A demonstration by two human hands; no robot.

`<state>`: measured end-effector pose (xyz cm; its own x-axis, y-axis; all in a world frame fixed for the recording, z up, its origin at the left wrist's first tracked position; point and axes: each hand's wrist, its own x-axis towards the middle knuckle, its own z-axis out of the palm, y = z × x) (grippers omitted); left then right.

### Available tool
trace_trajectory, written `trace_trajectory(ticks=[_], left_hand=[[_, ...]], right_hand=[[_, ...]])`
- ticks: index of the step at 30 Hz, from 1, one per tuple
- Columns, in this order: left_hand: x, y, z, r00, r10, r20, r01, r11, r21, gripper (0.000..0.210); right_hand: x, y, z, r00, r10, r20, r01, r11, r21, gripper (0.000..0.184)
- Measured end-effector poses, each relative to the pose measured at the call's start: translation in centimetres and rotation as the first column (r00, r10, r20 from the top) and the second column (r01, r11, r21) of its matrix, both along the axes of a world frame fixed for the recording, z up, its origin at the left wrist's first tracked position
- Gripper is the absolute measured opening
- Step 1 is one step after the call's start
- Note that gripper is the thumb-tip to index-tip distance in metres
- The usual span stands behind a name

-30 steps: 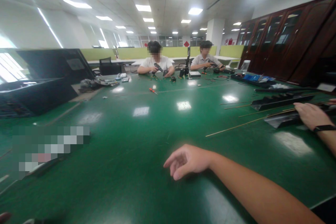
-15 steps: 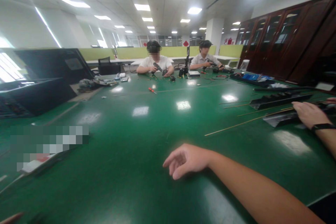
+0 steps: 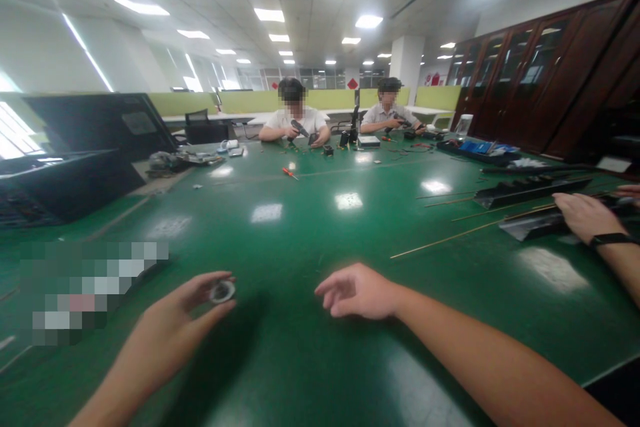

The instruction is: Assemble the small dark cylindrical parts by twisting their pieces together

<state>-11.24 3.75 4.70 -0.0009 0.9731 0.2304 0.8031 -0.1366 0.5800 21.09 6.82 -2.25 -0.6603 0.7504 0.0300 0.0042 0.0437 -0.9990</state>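
Observation:
My left hand [image 3: 167, 327] is closed on a small grey ring [image 3: 223, 291], pinched between thumb and fingers above the green table [image 3: 300, 360]. The ring's round opening faces me; it is too small and blurred to name more exactly. To the right of it, my right hand [image 3: 357, 290] hovers low over the table with its fingers loosely bent and apart. I see nothing in it. A gap of bare table surface lies between the two hands.
At right, another person's hand [image 3: 587, 213] rests by a dark metal channel [image 3: 533, 223]. Thin rods [image 3: 445, 239] lie nearby. A red screwdriver [image 3: 289, 173] is farther off. Two people sit across the table holding power drills. A blurred-out object [image 3: 95, 287] is at left.
My left hand has come into view from the lower left, carrying the grey ring. My right hand has risen slightly, its fingers still loosely bent.

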Motion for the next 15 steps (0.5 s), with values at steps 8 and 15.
trace_trajectory(ticks=[8, 15], left_hand=[[11.1, 2.1, -3.1, 0.896, -0.439, 0.072, 0.441, 0.898, -0.013, 0.027], [10.0, 0.7, -5.0, 0.906, -0.406, 0.117, 0.400, 0.913, 0.076, 0.037]], right_hand=[[0.6, 0.0, 0.1, 0.885, -0.439, 0.153, 0.285, 0.772, 0.569, 0.057], [0.4, -1.2, 0.7, 0.875, -0.432, 0.219, 0.186, 0.717, 0.672, 0.047]])
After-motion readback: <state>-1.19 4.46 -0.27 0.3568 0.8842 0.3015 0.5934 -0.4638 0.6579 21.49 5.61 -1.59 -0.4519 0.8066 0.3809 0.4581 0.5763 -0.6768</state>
